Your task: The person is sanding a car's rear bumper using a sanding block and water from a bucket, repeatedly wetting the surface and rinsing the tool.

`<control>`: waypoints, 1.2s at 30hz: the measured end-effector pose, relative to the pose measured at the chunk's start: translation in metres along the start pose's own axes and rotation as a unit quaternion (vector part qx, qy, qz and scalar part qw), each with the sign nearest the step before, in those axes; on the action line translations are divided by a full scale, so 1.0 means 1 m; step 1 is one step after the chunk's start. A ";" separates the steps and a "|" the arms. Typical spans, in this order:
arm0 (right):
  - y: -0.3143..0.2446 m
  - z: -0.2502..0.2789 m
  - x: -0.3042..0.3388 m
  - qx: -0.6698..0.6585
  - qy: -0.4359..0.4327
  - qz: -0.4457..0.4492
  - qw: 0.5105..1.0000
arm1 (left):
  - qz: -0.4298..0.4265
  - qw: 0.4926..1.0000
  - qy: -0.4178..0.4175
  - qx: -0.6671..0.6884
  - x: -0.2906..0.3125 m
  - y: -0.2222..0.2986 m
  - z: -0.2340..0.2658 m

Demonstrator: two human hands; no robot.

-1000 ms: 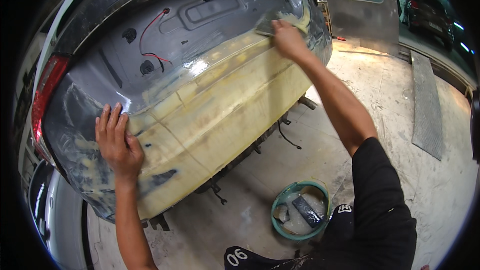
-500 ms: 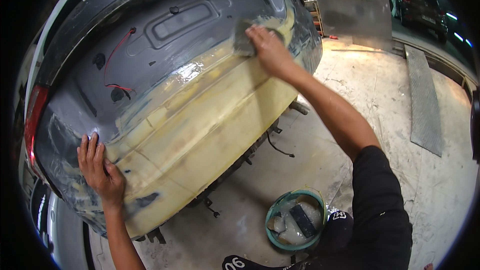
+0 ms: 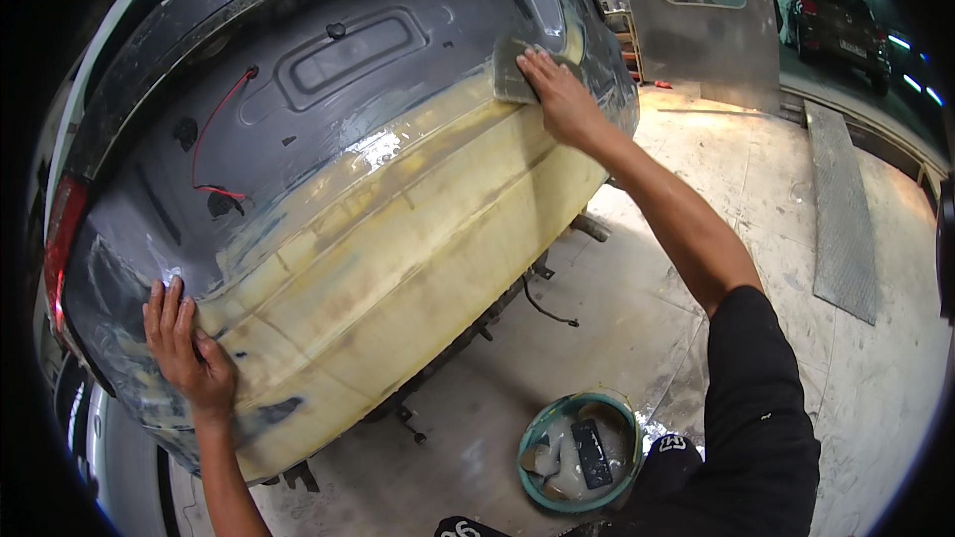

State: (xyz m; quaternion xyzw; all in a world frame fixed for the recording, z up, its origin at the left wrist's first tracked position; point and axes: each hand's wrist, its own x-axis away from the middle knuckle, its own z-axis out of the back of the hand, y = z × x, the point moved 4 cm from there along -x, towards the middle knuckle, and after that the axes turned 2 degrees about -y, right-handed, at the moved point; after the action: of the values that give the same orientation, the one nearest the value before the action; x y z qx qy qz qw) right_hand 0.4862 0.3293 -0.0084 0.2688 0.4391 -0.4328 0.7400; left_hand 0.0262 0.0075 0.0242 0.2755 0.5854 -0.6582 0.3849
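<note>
The rear body panel (image 3: pixel 358 288) of a car slants across the view, grey above and coated in pale yellow filler below, with a wet shine at its middle. My right hand (image 3: pixel 565 99) presses a dark grey-green sandpaper sheet (image 3: pixel 512 75) flat on the panel's upper right, where filler meets grey. Part of the sheet lies hidden beneath my fingers. At the panel's lower left, my left hand (image 3: pixel 191 353) rests flat and open on the surface, holding nothing.
On the floor near my feet stands a green bucket (image 3: pixel 527 457) of cloudy water with a dark block (image 3: pixel 592 454) in it. A red wire (image 3: pixel 209 129) dangles from the panel. Dark brackets jut below its edge. A ridged metal plate (image 3: pixel 844 219) lies at right.
My right hand and the sandpaper have moved a little to the right across the panel. My left hand appears slightly lower and further left, as the whole view has shifted.
</note>
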 end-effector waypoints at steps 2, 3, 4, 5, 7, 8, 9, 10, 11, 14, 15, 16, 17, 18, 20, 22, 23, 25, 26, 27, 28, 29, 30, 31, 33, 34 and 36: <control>0.022 0.000 -0.006 0.001 0.003 0.013 1.000 | -0.001 1.000 0.001 -0.002 -0.002 -0.001 0.005; 0.042 0.016 -0.017 0.039 -0.004 0.001 0.999 | -0.001 1.000 0.001 0.005 -0.002 0.001 0.003; 0.055 0.023 -0.026 0.075 -0.007 -0.009 0.997 | 0.001 1.000 0.003 0.007 -0.001 0.003 -0.001; 0.061 0.017 -0.024 0.075 0.000 -0.021 0.997 | 0.002 1.000 0.005 0.009 -0.001 0.004 -0.004; 0.036 -0.002 -0.008 0.009 -0.011 0.007 1.000 | -0.003 1.000 -0.004 0.002 0.000 0.001 0.000; 0.020 -0.008 0.000 -0.026 -0.016 0.022 0.999 | -0.005 1.000 -0.009 -0.003 0.002 -0.001 0.004; 0.015 -0.009 0.005 -0.049 -0.009 0.041 0.998 | -0.001 1.000 -0.006 -0.009 0.002 -0.002 0.008; 0.032 -0.001 0.003 -0.011 -0.008 0.033 0.999 | 0.001 1.000 -0.002 -0.004 0.000 -0.001 0.007; 0.053 0.011 -0.007 0.027 -0.007 0.025 0.999 | 0.003 1.000 0.002 0.000 -0.002 0.001 0.008; 0.068 0.018 -0.014 0.040 0.018 0.005 0.999 | 0.002 1.000 0.002 0.006 -0.005 0.007 -0.001; 0.056 0.014 -0.011 0.004 0.007 0.001 1.000 | 0.005 1.000 0.003 0.009 -0.005 0.011 -0.004; 0.036 0.006 -0.008 -0.038 0.001 -0.004 0.999 | 0.003 1.000 0.005 0.008 -0.007 0.010 -0.005; -0.011 0.002 -0.002 -0.079 0.037 0.017 0.996 | 0.000 1.000 0.000 0.001 -0.005 0.005 0.000; -0.068 0.005 0.007 -0.118 0.073 0.039 0.990 | -0.002 1.000 -0.001 -0.003 -0.002 0.001 0.005; -0.152 0.020 0.023 -0.148 0.097 0.142 0.974 | 0.003 1.000 0.005 0.002 0.003 -0.001 0.004; -0.182 0.028 0.033 -0.177 0.096 0.166 0.965 | -0.003 1.000 -0.002 -0.003 0.001 -0.005 0.003; -0.159 0.029 0.028 -0.183 0.092 0.187 0.961 | -0.008 1.000 -0.002 -0.002 0.000 -0.004 0.002; -0.066 0.011 0.010 -0.127 0.101 0.103 0.981 | -0.015 1.000 -0.001 0.005 -0.004 0.002 -0.001; -0.016 0.021 0.000 -0.105 0.067 0.050 0.991 | -0.012 1.000 -0.001 0.006 -0.004 0.003 0.000; 0.005 0.033 -0.008 0.009 0.098 -0.001 0.995 | -0.008 1.000 0.002 0.006 -0.006 0.006 -0.001; 0.004 0.026 -0.006 -0.013 0.087 0.017 0.996 | -0.004 1.000 0.005 0.006 -0.007 0.008 -0.002; -0.003 0.015 -0.003 -0.035 0.077 0.034 0.996 | -0.005 1.000 0.004 0.009 -0.006 0.007 -0.002; -0.028 0.012 -0.002 -0.059 0.067 0.055 0.995 | -0.004 1.000 0.004 0.010 -0.002 0.003 -0.001; -0.071 0.003 0.012 -0.076 0.084 0.074 0.991 | -0.007 1.000 0.000 0.003 0.000 -0.001 0.003; -0.066 0.006 0.011 -0.098 0.067 0.082 0.989 | -0.004 1.000 0.001 -0.002 -0.001 -0.002 0.008; -0.025 0.009 0.003 -0.108 0.058 0.074 0.990 | -0.004 1.000 0.006 0.006 -0.004 0.001 0.004; 0.029 0.019 -0.011 -0.013 0.018 -0.025 0.999 | -0.006 1.000 0.007 0.008 -0.002 0.006 -0.003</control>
State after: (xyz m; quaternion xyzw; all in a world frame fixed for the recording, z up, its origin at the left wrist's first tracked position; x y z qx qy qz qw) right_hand 0.5172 0.3327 0.0108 0.2559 0.4646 -0.4404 0.7244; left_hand 0.0322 0.0103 0.0220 0.2798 0.5846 -0.6629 0.3749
